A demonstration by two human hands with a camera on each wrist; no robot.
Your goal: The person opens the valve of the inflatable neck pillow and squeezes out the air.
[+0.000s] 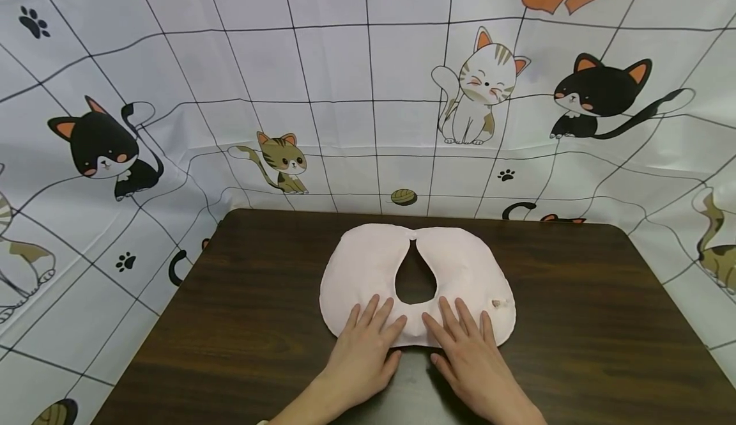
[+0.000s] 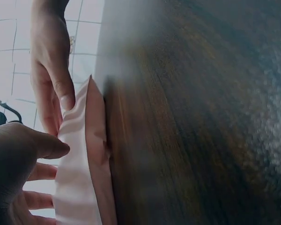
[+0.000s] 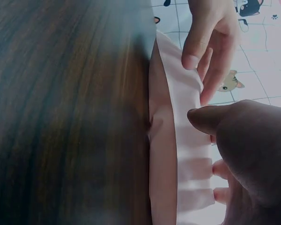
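Note:
A pale pink U-shaped neck pillow (image 1: 362,259) lies flat on the dark wooden table, its two ends meeting at the far side around a teardrop opening. On its near left part rests my left hand (image 1: 363,355), fingers spread and straight. My right hand (image 1: 468,361) lies likewise on the near right part, beside a small mark (image 1: 498,303) on the fabric. Both thumbs point inward near the front edge. In the left wrist view the pillow's side seam (image 2: 87,136) shows, with fingertips touching the top. The right wrist view shows the pillow (image 3: 187,140) from the other side.
The brown wood-grain table (image 1: 241,297) extends to both sides of the pillow. Behind and beside it hangs a white grid-patterned sheet (image 1: 339,67) printed with cartoon cats, paw prints and hearts. A bright reflection lies on the tabletop between the wrists.

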